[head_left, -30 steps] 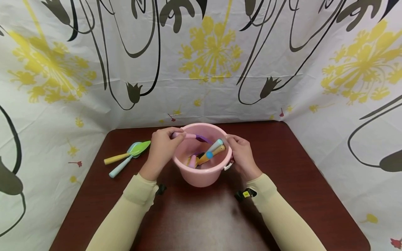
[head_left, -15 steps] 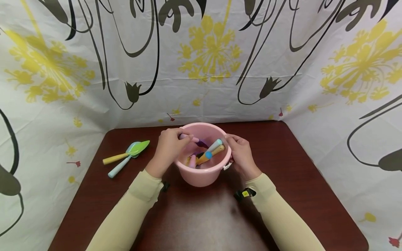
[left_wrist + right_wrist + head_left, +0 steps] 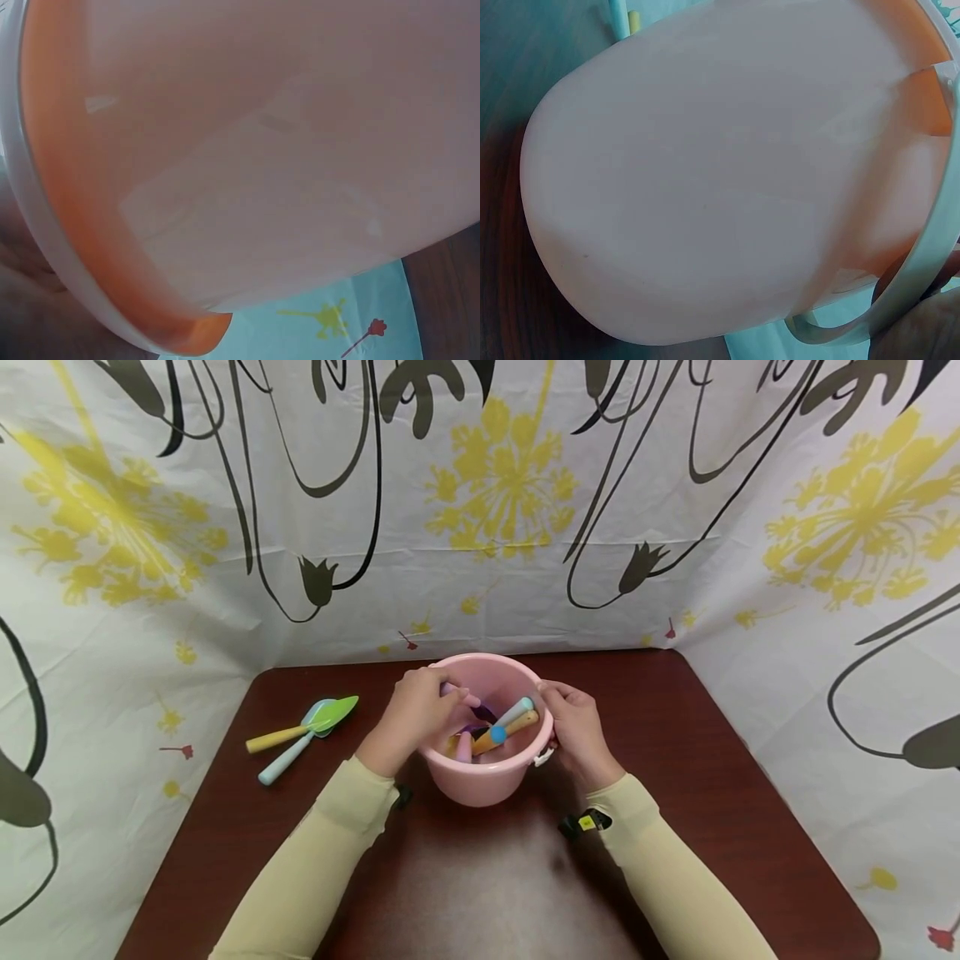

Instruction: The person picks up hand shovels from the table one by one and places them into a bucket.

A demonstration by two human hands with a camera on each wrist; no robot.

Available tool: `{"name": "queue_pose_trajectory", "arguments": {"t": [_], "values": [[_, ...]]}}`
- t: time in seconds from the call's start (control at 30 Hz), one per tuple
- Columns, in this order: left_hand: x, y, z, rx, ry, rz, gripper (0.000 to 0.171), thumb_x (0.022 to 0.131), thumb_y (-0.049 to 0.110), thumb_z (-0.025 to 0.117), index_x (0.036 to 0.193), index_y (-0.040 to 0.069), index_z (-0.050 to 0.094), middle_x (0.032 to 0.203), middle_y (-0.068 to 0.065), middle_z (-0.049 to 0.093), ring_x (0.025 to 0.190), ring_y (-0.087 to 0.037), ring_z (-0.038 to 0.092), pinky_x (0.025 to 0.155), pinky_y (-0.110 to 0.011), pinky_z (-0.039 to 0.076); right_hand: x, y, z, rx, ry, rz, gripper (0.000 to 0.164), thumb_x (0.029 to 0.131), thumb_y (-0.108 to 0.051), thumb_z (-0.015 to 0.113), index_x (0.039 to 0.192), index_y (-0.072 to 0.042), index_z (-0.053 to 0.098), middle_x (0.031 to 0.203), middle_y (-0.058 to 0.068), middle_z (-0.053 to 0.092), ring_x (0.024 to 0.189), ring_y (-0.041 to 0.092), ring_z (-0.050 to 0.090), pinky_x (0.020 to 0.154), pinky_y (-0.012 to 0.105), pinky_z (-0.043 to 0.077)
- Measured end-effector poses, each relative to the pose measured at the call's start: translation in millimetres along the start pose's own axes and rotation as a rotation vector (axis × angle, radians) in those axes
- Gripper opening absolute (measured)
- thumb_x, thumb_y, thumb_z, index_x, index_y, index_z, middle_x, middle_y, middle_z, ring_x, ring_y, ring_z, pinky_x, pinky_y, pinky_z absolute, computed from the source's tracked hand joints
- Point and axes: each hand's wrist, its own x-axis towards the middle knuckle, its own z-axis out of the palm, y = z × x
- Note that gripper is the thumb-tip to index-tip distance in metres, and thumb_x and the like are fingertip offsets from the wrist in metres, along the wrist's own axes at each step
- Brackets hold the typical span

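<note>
A pink bucket (image 3: 476,787) stands on the table, and its outer wall (image 3: 300,150) fills most of both wrist views. Inside the near-left rim, my left hand (image 3: 417,708) pinches the pink handle of a toy tool (image 3: 471,700) with a purple head; the head's shape is mostly hidden. My right hand (image 3: 576,720) grips the bucket's right rim, thumb on top. Beside those fingers the white bail handle (image 3: 928,247) curves past in the right wrist view. Within the bucket lie several more toy tools, among them a light blue handle (image 3: 516,709) and a pink handle (image 3: 464,747).
Left of the bucket, a green toy trowel (image 3: 332,715) with a yellow handle lies across a light blue toy tool (image 3: 287,760). The dark red table (image 3: 697,793) is bounded by a patterned cloth (image 3: 465,593) at the back and sides.
My left hand has moved right and over the bucket, carrying the pink-handled toy tool deeper inside. The right hand and the bucket stay in place.
</note>
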Motion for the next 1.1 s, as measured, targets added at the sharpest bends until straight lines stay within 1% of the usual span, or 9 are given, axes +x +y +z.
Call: {"name": "queue_pose_trajectory", "arguments": {"t": [0.27, 0.37, 0.5, 0.63, 0.77, 0.87, 1.0, 1.1], "values": [[6.0, 2.8, 0.4, 0.023, -0.080, -0.038, 0.020, 0.108, 0.025, 0.074, 0.117, 0.010, 0.085, 0.115, -0.007, 0.081, 0.113, -0.028, 0.074, 0.097, -0.044, 0.061, 1, 1, -1, -0.003, 0.006, 0.003, 0.035, 0.110, -0.024, 0.070, 0.130, 0.004, 0.074, 0.066, 0.003, 0.061, 0.042, 0.006, 0.051, 0.039, 0.019, 0.040], [6.5, 3.7, 1.9, 0.048, -0.098, -0.045, 0.020, 0.108, 0.025, 0.073, 0.114, 0.009, 0.084, 0.110, -0.007, 0.081, 0.105, -0.028, 0.074, 0.090, -0.043, 0.062, 0, 1, -1, -0.006, 0.003, 0.002, 0.034, 0.110, -0.023, 0.069, 0.130, 0.004, 0.074, 0.065, 0.002, 0.061, 0.042, 0.005, 0.051, 0.039, 0.019, 0.040], [5.2, 5.4, 3.7, 0.073, -0.102, -0.049, 0.018, 0.107, 0.025, 0.073, 0.109, 0.009, 0.082, 0.101, -0.005, 0.078, 0.093, -0.026, 0.071, 0.081, -0.040, 0.060, 0, 0, -1, -0.009, -0.004, 0.002, 0.035, 0.110, -0.024, 0.069, 0.131, 0.004, 0.073, 0.064, 0.001, 0.061, 0.042, 0.005, 0.051, 0.039, 0.019, 0.040], [3.2, 6.8, 5.5, 0.094, -0.107, -0.051, 0.016, 0.108, 0.026, 0.073, 0.108, 0.011, 0.080, 0.099, 0.001, 0.078, 0.091, -0.024, 0.069, 0.080, -0.039, 0.059, 0, 0, -1, -0.008, -0.004, 0.004, 0.034, 0.110, -0.024, 0.069, 0.131, 0.003, 0.074, 0.065, 0.000, 0.061, 0.042, 0.005, 0.051, 0.040, 0.019, 0.040], [0.4, 7.8, 6.9, 0.159, -0.110, -0.019, 0.015, 0.109, 0.026, 0.071, 0.106, 0.013, 0.077, 0.099, 0.003, 0.077, 0.088, -0.023, 0.068, 0.081, -0.039, 0.058, 0, 0, -1, -0.005, -0.002, 0.006, 0.033, 0.110, -0.025, 0.069, 0.129, 0.001, 0.075, 0.065, 0.000, 0.062, 0.043, 0.006, 0.051, 0.040, 0.020, 0.041], [-1.8, 8.3, 6.9, 0.199, -0.105, 0.004, 0.015, 0.109, 0.026, 0.071, 0.105, 0.012, 0.076, 0.098, 0.002, 0.075, 0.087, -0.022, 0.066, 0.082, -0.039, 0.058, -1, 0, -1, -0.009, 0.000, 0.004, 0.033, 0.110, -0.025, 0.070, 0.129, 0.001, 0.075, 0.065, 0.000, 0.062, 0.042, 0.007, 0.051, 0.040, 0.020, 0.042], [-4.2, 9.5, 6.0, 0.202, -0.108, 0.011, 0.016, 0.107, 0.027, 0.073, 0.107, 0.011, 0.076, 0.097, 0.000, 0.075, 0.086, -0.022, 0.066, 0.081, -0.039, 0.058, 0, 1, -2, -0.009, 0.002, 0.002, 0.036, 0.110, -0.026, 0.070, 0.131, 0.003, 0.074, 0.065, 0.000, 0.062, 0.042, 0.006, 0.051, 0.040, 0.020, 0.041], [-5.6, 9.7, 6.2, 0.214, -0.110, 0.023, 0.021, 0.107, 0.031, 0.075, 0.111, 0.010, 0.077, 0.100, -0.001, 0.076, 0.088, -0.022, 0.067, 0.084, -0.040, 0.059, 0, 0, -2, -0.009, 0.001, 0.004, 0.037, 0.110, -0.027, 0.070, 0.133, 0.002, 0.073, 0.066, 0.001, 0.063, 0.042, 0.006, 0.052, 0.040, 0.020, 0.041]]}}
